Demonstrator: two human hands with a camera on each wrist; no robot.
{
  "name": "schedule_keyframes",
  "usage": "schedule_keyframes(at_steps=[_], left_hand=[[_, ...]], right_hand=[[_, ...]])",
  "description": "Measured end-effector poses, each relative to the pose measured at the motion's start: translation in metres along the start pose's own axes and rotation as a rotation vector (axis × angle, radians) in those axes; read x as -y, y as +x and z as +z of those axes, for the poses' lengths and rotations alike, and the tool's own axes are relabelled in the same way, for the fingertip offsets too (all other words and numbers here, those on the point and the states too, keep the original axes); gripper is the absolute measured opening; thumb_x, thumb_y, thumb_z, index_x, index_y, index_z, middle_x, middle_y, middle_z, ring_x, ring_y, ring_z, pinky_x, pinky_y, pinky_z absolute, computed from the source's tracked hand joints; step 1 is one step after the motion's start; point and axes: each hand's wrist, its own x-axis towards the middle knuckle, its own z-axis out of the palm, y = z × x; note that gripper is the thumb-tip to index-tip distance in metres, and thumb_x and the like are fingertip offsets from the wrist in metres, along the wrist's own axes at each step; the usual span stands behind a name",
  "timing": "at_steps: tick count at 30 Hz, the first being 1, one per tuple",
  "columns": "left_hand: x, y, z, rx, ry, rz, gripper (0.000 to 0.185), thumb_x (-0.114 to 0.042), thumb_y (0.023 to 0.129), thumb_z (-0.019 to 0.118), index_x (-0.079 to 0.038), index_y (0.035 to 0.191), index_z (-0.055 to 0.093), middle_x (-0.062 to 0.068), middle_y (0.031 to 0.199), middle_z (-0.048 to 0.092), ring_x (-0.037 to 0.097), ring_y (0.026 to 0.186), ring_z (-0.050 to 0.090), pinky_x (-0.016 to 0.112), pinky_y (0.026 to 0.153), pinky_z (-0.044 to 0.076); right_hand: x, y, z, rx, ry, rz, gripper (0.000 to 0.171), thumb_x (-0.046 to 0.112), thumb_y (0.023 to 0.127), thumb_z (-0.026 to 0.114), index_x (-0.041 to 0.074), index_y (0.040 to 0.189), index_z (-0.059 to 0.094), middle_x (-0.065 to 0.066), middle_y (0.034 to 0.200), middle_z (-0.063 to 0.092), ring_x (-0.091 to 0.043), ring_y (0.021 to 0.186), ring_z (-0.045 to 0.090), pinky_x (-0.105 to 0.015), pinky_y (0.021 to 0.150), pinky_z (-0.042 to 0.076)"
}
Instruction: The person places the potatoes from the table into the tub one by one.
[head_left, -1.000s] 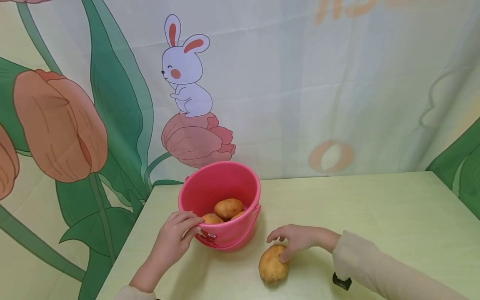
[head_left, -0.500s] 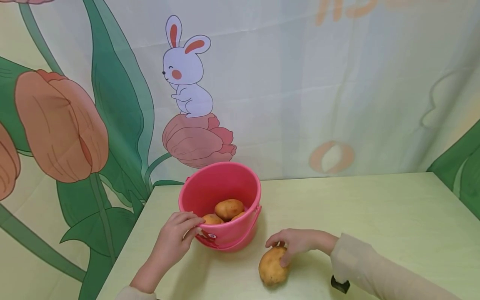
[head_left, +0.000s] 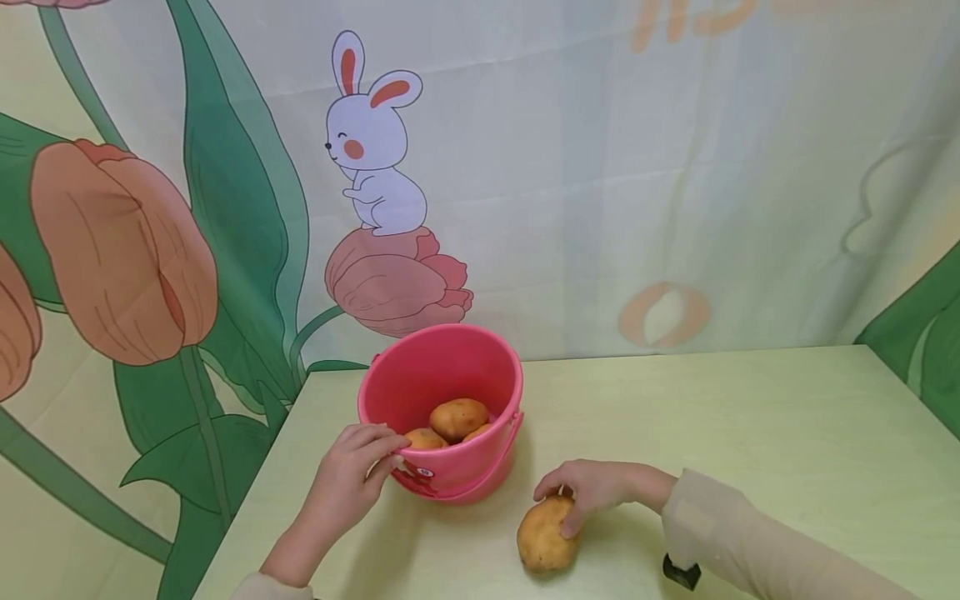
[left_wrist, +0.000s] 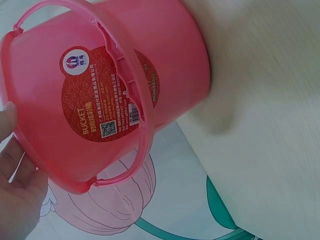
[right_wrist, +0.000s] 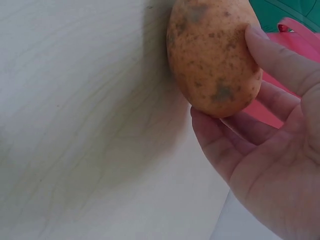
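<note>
A pink bucket (head_left: pixel 442 375) stands on the table, and several potatoes (head_left: pixel 459 419) lie inside it. My left hand (head_left: pixel 352 467) pinches the bucket's near-left rim, thumb outside and fingers over the edge. In the left wrist view the bucket's side shows a red label (left_wrist: pixel 102 95) and a hanging handle (left_wrist: pixel 137 75). To the right of the bucket, a single potato (head_left: pixel 547 537) sits at the table. My right hand (head_left: pixel 600 492) holds it between thumb and fingers; the right wrist view shows the thumb on the potato (right_wrist: pixel 215 60) and fingertips at its far end.
The pale table (head_left: pixel 712 417) extends to the right of the bucket and ends at a printed cloth backdrop (head_left: pixel 570 208) with a rabbit and tulips. A black wrist strap piece (head_left: pixel 681 572) hangs below the right sleeve (head_left: pixel 750 533).
My right hand has lowered slightly toward me and closed its fingers and thumb on the potato. The left hand and bucket have stayed almost still.
</note>
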Motion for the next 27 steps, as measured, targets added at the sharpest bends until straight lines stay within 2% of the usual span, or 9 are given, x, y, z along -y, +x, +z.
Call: schedule_keyframes(at_steps=[7,12,19,27], left_hand=[[0.000,0.000,0.000,-0.002,-0.002,0.004,0.028,-0.011,0.069,0.074,-0.019,0.095,0.068,-0.003,0.096,0.062,0.015,0.095,0.051,0.029,0.073,0.053],[-0.001,0.000,0.000,0.002,-0.011,-0.005,0.029,-0.010,0.069,0.074,-0.019,0.096,0.068,-0.004,0.096,0.061,0.014,0.095,0.050,0.029,0.073,0.053],[-0.001,0.000,0.000,0.010,-0.008,-0.014,0.029,-0.010,0.069,0.074,-0.018,0.097,0.068,-0.003,0.096,0.061,0.015,0.095,0.051,0.030,0.072,0.053],[-0.002,0.000,-0.002,0.003,-0.005,0.000,0.029,-0.009,0.069,0.074,-0.018,0.096,0.068,-0.003,0.096,0.062,0.015,0.094,0.051,0.029,0.072,0.053]], right_hand=[[-0.003,0.001,0.001,-0.009,-0.034,-0.040,0.048,0.014,0.066,0.075,0.004,0.110,0.059,0.004,0.100,0.061,-0.008,0.085,0.052,-0.024,0.081,0.043],[-0.002,0.000,-0.003,-0.021,-0.049,-0.012,0.045,0.017,0.067,0.076,0.009,0.109,0.060,0.008,0.097,0.059,-0.008,0.085,0.050,-0.022,0.079,0.042],[0.005,-0.008,-0.012,-0.033,-0.071,-0.032,0.044,0.017,0.067,0.075,0.010,0.108,0.061,0.007,0.103,0.061,-0.008,0.087,0.050,-0.024,0.081,0.043],[0.008,-0.012,-0.017,-0.036,-0.077,-0.036,0.044,0.016,0.067,0.076,0.009,0.108,0.061,0.005,0.103,0.061,-0.009,0.087,0.050,-0.024,0.078,0.043]])
